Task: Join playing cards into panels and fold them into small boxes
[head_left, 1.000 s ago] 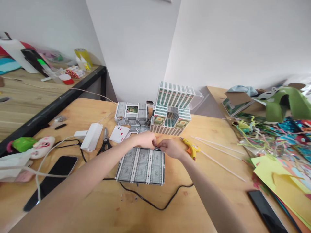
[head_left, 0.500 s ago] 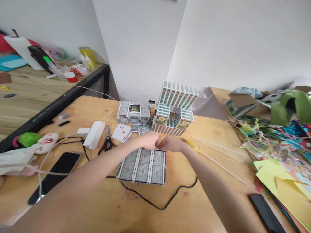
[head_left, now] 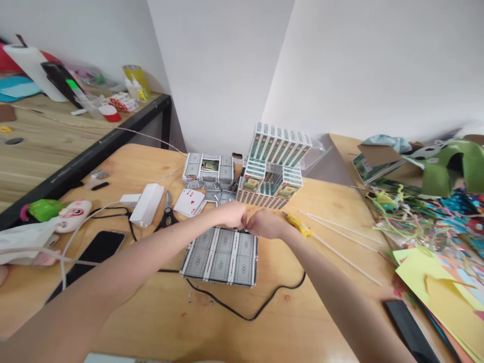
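Both hands meet at the far right edge of a flat-topped block covered with grey-backed playing cards [head_left: 221, 257]. The fingers of my left hand [head_left: 233, 216] are curled closed there. My right hand [head_left: 262, 223] is pinched beside it, the fingertips nearly touching. Whatever lies between them is hidden behind the knuckles. Beyond stand a smaller card-covered structure [head_left: 209, 171] and a stack of green-and-white card boxes [head_left: 280, 146]. A pile of loose playing cards [head_left: 190, 202] lies face up left of my left hand.
Black scissors [head_left: 166, 218], a white power adapter [head_left: 147, 205] and a phone [head_left: 94, 257] lie left. A yellow glue gun or cutter-like tool [head_left: 298, 225] and thin white sticks [head_left: 348, 257] lie right. A black cable [head_left: 249, 317] curves in front; craft scraps [head_left: 408, 217] cover the right side.
Both hands stay at the block's far edge, fingers still closed, with only a slight shift. The whole view has moved a little.
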The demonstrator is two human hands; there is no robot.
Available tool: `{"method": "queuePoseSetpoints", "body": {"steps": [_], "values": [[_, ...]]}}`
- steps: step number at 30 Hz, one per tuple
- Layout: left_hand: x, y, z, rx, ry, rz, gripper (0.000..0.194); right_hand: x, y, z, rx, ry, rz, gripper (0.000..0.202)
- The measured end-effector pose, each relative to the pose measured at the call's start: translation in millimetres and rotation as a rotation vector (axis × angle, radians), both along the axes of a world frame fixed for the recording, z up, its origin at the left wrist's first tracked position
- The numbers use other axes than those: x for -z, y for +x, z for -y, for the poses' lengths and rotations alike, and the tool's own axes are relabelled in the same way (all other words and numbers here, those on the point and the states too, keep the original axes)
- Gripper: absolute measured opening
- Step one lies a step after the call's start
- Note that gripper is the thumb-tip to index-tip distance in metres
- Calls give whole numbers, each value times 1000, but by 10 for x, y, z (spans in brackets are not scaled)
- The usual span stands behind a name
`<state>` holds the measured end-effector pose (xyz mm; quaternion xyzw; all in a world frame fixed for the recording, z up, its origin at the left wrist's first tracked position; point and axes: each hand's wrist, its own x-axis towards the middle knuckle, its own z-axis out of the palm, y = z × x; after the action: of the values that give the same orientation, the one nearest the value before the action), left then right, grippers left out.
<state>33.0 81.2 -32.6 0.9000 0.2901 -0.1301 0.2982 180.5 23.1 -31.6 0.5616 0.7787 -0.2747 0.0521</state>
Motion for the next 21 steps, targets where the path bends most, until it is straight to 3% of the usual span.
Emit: {"method": "queuePoseSetpoints", "body": {"steps": [5, 13, 21], "values": [[83, -19, -111, -15, -87, -21, 27, -14, -5, 27, -31, -18, -37, 23], [-29, 33, -23, 85, 12, 54, 13, 11, 39, -42, 63, -116, -92, 23], [-26, 29, -14, 174, 37, 129, 16, 198, 233, -67, 157, -285, -146, 27]]}}
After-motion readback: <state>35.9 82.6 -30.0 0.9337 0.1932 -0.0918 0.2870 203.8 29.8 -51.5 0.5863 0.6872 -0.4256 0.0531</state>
